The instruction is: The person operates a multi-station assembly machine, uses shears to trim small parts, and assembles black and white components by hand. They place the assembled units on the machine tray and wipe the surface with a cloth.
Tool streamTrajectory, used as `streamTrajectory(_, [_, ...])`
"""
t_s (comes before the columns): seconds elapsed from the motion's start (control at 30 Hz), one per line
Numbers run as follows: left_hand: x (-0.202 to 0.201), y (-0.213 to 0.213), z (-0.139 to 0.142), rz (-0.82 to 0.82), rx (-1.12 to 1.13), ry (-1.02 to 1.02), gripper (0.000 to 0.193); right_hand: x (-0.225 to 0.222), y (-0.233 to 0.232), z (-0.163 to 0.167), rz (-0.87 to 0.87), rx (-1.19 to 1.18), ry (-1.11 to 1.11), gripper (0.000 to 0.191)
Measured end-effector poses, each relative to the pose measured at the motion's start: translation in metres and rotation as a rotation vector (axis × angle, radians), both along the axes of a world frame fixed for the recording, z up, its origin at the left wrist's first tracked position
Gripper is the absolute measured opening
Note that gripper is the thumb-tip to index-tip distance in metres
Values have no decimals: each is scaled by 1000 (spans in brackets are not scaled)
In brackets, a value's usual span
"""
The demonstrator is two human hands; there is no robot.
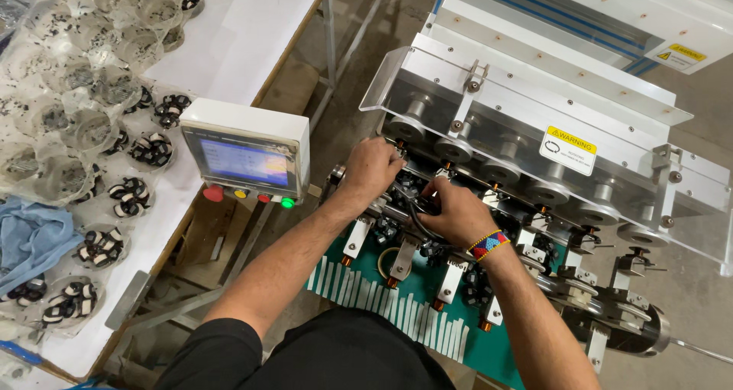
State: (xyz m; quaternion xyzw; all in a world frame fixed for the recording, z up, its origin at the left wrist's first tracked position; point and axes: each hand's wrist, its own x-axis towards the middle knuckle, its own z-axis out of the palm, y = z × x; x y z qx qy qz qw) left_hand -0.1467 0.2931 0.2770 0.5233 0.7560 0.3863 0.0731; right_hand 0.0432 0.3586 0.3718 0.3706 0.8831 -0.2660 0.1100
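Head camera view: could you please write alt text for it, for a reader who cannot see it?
Seen from above, a person's left hand and right hand reach into a metal machine with a row of round rollers, handling small black parts. A control panel with coloured buttons sits left, beside a white table holding coiled black-and-white parts in clear cups.

My left hand (372,169) and right hand (456,211) rest on black plastic parts among brushed metal clamps (403,256). The machine housing (534,92) is matt, smooth aluminium. A woven bead bracelet (487,244) circles my right wrist. The control panel (248,149) is glossy white plastic. A blue cloth (30,237) lies crumpled.
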Motion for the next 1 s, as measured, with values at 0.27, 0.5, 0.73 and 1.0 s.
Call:
streamTrajectory(0.27, [-17,-2,-17,-19,-99,167,20,46,-24,19,-32,2,53,47])
streamTrajectory(0.5, [-38,-13,-6,-89,-46,72,23,164,-83,-59,-270,-915,323,31])
streamTrajectory(0.73, [-24,-68,36,44,143,-61,19,313,-164,-239,-808,-839,440,34])
streamTrajectory(1.0, [161,-106,38,-395,-72,-416,16,338,-44,-312,-977,457,353,31])
